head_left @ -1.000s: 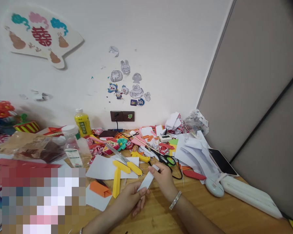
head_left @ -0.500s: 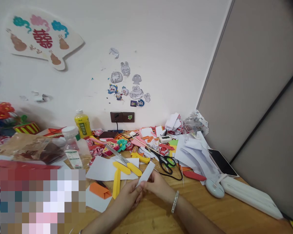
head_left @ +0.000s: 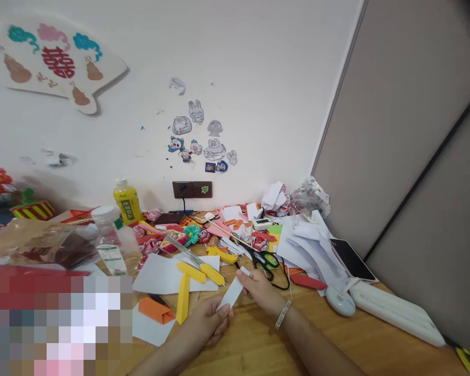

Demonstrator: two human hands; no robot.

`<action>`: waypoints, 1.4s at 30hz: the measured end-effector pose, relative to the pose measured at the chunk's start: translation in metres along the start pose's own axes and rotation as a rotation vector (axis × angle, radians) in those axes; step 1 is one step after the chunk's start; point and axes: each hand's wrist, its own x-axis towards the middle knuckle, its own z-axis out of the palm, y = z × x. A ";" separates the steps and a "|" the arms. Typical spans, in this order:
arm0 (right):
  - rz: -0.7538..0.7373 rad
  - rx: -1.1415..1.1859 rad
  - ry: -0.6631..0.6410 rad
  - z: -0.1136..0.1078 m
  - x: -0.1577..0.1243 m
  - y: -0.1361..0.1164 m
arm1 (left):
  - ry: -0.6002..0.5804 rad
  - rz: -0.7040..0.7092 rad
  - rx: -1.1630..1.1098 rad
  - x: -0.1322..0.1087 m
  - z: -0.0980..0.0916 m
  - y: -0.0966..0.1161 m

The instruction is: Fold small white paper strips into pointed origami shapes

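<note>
Left hand [head_left: 207, 321] and right hand [head_left: 258, 290] pinch opposite ends of the white paper strip [head_left: 231, 293], apparently already folded narrow, above the tabletop [head_left: 250, 344].

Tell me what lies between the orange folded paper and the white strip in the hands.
A yellow folded strip, lying on the wooden table, sits between the orange folded paper and the white strip; the head view shows it.
</note>
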 end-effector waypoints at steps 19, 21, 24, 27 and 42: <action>-0.173 -0.270 -0.016 -0.010 -0.002 -0.017 | -0.124 -0.101 0.004 -0.005 -0.006 0.005; -0.204 -0.278 -0.095 -0.004 -0.003 -0.019 | -0.144 -0.075 -0.006 -0.007 -0.006 0.007; -0.222 -0.296 -0.077 0.003 -0.003 -0.018 | -0.107 -0.070 0.015 -0.005 -0.006 0.002; -0.212 -0.283 -0.047 0.002 -0.002 -0.016 | -0.045 -0.067 0.069 -0.001 -0.007 -0.004; -0.236 -0.182 -0.015 0.002 -0.009 -0.035 | -0.146 -0.015 -0.040 -0.010 -0.005 0.013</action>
